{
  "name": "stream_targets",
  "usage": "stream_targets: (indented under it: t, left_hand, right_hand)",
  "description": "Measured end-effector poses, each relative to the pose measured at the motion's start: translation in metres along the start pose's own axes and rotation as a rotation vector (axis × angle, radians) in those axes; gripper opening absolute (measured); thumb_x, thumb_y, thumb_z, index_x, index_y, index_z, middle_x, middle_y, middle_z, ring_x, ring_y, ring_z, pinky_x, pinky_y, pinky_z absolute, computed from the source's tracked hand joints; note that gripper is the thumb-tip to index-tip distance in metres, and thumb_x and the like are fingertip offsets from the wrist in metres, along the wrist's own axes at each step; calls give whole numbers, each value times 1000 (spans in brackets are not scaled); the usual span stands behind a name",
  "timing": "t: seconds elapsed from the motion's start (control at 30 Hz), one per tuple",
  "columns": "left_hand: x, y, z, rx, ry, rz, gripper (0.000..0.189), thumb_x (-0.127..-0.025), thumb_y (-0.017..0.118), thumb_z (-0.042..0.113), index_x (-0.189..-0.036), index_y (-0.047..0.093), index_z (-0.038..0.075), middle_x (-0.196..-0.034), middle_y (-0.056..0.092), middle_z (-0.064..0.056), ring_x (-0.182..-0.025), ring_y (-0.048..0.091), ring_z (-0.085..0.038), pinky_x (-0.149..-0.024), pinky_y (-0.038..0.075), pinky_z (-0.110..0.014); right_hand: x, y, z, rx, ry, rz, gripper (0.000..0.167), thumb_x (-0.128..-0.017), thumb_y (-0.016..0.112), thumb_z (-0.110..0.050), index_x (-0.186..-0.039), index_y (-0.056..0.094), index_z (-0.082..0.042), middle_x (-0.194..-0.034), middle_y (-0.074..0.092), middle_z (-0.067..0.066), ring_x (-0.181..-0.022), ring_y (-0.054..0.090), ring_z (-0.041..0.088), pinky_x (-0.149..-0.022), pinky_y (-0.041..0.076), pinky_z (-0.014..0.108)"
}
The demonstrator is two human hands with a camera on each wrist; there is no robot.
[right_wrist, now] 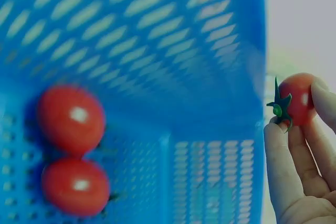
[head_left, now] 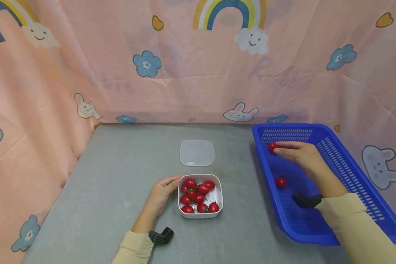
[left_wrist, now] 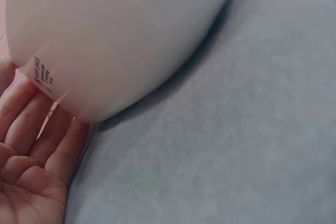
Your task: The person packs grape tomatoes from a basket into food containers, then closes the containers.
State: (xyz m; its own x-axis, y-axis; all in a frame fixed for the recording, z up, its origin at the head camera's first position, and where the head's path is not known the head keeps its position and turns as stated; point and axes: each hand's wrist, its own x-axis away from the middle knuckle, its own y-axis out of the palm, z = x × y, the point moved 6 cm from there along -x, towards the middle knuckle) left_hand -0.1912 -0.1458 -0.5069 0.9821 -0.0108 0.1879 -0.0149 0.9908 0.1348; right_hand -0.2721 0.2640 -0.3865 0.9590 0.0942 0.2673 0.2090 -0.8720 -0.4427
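Note:
My right hand pinches a red cherry tomato between thumb and fingers, above the left rim of the blue basket. Its green stem cap shows in the right wrist view. Two tomatoes lie against each other on the basket floor. Around the upper left corner of a white square container, my left hand rests with nearly straight fingers touching its outer side. The fingertips are partly hidden by the container in the left wrist view. Several cherry tomatoes fill much of that container.
A translucent lid lies flat on the grey table behind the container. The basket's slotted walls rise along the table's right side. A pink patterned curtain hangs behind and at both sides.

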Motion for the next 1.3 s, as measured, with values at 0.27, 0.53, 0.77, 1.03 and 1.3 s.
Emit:
stream_targets:
  t: [0.27, 0.53, 0.77, 1.03, 1.3]
  left_hand:
    - [-1, -1, 0, -20, 10, -3, 32, -95, 66, 16, -118, 68, -7, -112, 75, -2, -99, 68, -2, -87, 55, -19]
    - [0, -2, 0, -19, -5, -1, 32, -95, 65, 14, -119, 68, -8, -117, 74, -8, -101, 67, -3, -88, 54, -19]
    - [-1, -1, -1, 1, 0, -8, 34, -95, 65, 14, -119, 66, -10, -113, 75, -4, -98, 68, -2, -88, 54, -19]
    - [-1, -2, 0, -50, 4, -6, 32, -95, 66, 18, -118, 70, -4, -118, 74, -8, -104, 66, -4, -90, 54, -20]
    - [0, -2, -1, -34, -10, -7, 32, -94, 67, 16, -119, 69, -5, -119, 73, -9, -105, 66, -4, -90, 54, -20]
  right_hand:
    - [16, 13, -28, -112, -69, 0, 24, -90, 73, -37, -112, 73, -28, -95, 70, -29, -92, 67, -8, -84, 52, 10]
    - [37, 35, -54, -95, -79, -15, 44, -91, 70, -42, -130, 67, -20, -102, 68, -30, -101, 65, -7, -98, 51, 21]
    - [51, 56, -67, -134, -40, -36, 52, -89, 72, -45, -133, 64, -18, -104, 70, -26, -104, 63, -5, -115, 38, 48]
    - [61, 83, -88, -178, -141, -17, 39, -88, 76, -31, -122, 71, -11, -97, 75, -19, -102, 65, 3, -88, 51, 15]
    - [72, 112, -97, -206, -189, -48, 38, -86, 78, -22, -120, 72, -5, -97, 76, -14, -99, 67, 5, -87, 51, 25]
